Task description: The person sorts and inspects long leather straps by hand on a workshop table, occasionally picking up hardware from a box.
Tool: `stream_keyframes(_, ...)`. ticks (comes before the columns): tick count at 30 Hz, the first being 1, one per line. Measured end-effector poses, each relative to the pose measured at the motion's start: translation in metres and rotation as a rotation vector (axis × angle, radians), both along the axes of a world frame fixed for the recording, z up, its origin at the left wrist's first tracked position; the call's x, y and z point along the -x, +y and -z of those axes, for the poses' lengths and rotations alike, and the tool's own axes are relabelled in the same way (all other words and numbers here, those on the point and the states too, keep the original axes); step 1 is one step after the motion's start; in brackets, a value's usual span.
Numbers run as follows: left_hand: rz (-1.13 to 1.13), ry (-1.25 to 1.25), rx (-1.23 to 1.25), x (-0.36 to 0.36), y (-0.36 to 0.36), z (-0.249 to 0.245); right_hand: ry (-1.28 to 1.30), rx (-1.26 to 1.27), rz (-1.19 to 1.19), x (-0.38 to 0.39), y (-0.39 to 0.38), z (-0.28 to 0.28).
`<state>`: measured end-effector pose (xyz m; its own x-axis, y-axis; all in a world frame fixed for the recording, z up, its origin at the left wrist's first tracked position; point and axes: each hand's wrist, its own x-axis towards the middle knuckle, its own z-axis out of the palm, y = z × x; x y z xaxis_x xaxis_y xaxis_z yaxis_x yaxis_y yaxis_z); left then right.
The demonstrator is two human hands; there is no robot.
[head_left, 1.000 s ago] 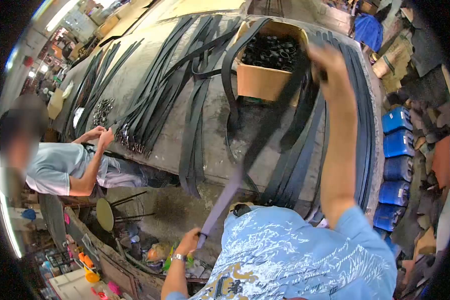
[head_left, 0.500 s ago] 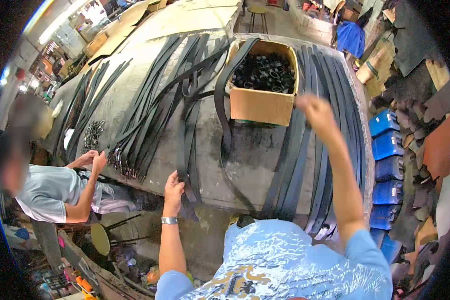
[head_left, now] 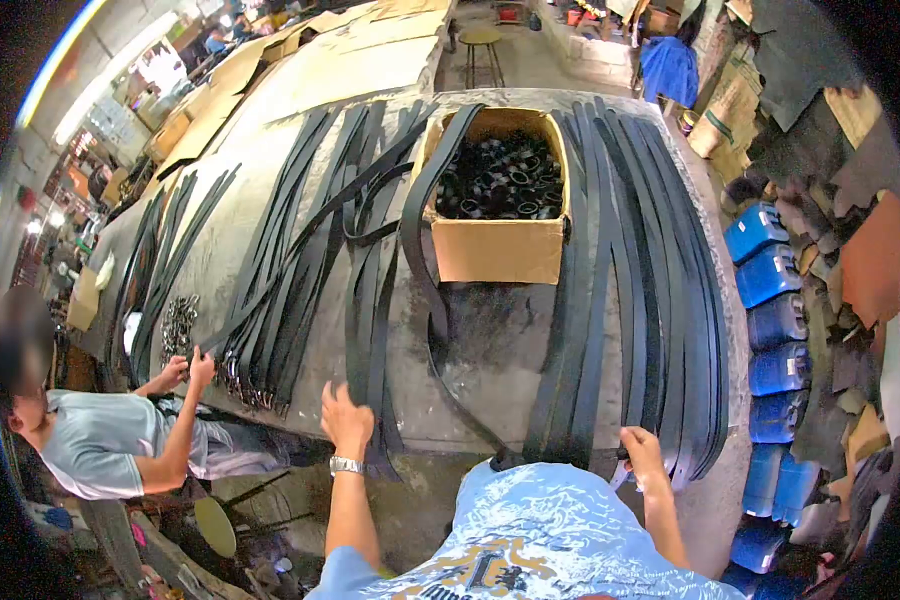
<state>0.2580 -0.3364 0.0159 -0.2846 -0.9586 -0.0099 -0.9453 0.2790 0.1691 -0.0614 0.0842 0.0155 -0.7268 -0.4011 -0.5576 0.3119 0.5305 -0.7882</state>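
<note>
My left hand (head_left: 347,418) is at the table's front edge, fingers apart, beside the lower ends of long black straps (head_left: 370,350) that look like belts. Lower right, my right hand (head_left: 646,452) is closed with curled fingers at the front end of a black strap (head_left: 632,370). A small dark and pale end shows beneath those fingers. Between and beyond my hands, an open cardboard box (head_left: 497,252) holds many small black loops (head_left: 500,175). One strap (head_left: 425,225) hangs over the box's left side and curves down to the table's front edge.
At the left a co-worker (head_left: 100,440) stands with both hands on a strap near a pile of metal buckles (head_left: 178,325). More straps (head_left: 685,300) lie along the table's right side. Blue containers (head_left: 770,285) line the floor to the right. A stool (head_left: 480,40) stands behind.
My right hand has come down from beside the box to the strap ends near me. My left hand has opened and let go of its strap. The view has shifted slightly.
</note>
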Motion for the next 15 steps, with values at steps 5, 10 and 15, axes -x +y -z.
stream_keyframes(5,0.320,0.649,-0.133,0.120,-0.036,0.001,-0.025,0.061,-0.099,-0.019,-0.041,-0.014)
stream_keyframes(10,0.357,0.968,-0.371,0.207,-0.077,0.009,-0.079,0.189,-0.218,-0.027,-0.060,-0.020)
stream_keyframes(15,0.467,1.379,-0.579,0.201,-0.020,-0.109,0.321,0.236,-0.211,-0.028,-0.058,-0.051)
